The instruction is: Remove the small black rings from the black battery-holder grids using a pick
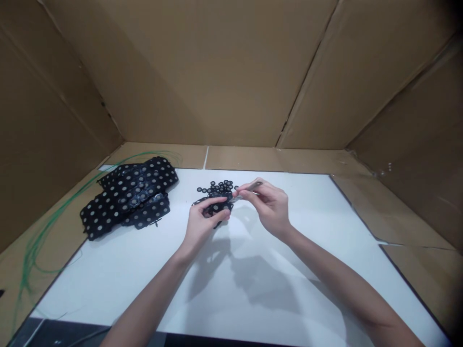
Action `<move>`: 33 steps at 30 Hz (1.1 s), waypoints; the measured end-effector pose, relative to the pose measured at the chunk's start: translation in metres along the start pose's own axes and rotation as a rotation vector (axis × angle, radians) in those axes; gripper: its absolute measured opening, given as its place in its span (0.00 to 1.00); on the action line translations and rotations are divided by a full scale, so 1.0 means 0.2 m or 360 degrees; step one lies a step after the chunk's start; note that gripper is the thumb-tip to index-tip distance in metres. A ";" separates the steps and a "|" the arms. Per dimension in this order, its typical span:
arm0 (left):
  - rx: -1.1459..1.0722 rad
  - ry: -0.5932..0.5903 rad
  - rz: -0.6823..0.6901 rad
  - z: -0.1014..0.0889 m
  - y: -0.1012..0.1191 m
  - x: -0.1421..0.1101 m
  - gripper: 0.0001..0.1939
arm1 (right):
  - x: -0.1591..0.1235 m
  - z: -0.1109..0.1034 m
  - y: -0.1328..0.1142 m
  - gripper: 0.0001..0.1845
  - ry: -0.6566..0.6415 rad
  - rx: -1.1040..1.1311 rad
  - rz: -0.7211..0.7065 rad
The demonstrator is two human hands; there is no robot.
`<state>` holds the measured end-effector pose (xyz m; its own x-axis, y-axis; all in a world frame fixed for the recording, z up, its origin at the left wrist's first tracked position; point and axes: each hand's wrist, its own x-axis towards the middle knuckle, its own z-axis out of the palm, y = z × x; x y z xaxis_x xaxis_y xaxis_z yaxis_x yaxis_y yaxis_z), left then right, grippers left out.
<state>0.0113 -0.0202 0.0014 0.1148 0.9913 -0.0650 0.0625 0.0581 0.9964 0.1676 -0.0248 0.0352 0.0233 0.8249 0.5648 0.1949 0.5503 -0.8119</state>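
Note:
My left hand point(198, 221) pinches a small black piece with pale round dots point(219, 207) near the middle of the white surface. Part of this piece is hidden by the fingers. My right hand point(272, 207) is closed on a slim metallic tool point(256, 185), whose tip meets the dotted piece close to the left fingertips. The tool's exact kind is too small to make out. Just behind the left hand lies a cluster of small black rings with pale centres point(224, 185).
Stacked black sheets with pale dots point(108, 207) lie at the left of the white board point(173, 299). Thin green strands point(39, 241) curve along the left edge. Cardboard walls point(217, 72) enclose the back and sides. A dark strip point(65, 333) shows at the front.

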 end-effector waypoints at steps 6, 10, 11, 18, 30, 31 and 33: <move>0.0004 -0.0005 0.0093 0.01 -0.01 -0.01 0.20 | -0.01 0.01 0.01 0.05 -0.0009 0.0052 0.0016; 0.0028 0.0008 0.0134 0.01 -0.01 -0.01 0.20 | -0.01 0.01 0.01 0.06 -0.0013 0.0089 0.0090; 0.0028 0.0004 0.0139 0.01 -0.01 -0.01 0.20 | -0.01 0.02 0.01 0.06 -0.0015 0.0091 0.0106; 0.0005 -0.0106 0.0077 0.01 0.00 -0.01 0.21 | -0.02 0.04 -0.01 0.07 -0.0071 -0.0203 -0.0073; -0.0188 -0.0098 -0.0111 0.00 -0.04 0.01 0.24 | -0.04 0.08 0.05 0.09 -0.0128 -0.0348 -0.0130; -0.0204 -0.0097 -0.0107 0.01 -0.04 0.01 0.23 | -0.04 0.08 0.05 0.09 -0.0122 -0.0361 -0.0127; -0.0229 -0.0101 -0.0092 0.00 -0.04 0.02 0.23 | -0.04 0.09 0.05 0.09 -0.0092 -0.0374 -0.0108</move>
<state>0.0120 -0.0175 -0.0072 0.1781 0.9765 -0.1211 -0.0713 0.1355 0.9882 0.1525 -0.0244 0.0196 -0.0521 0.7968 0.6020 0.4169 0.5651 -0.7119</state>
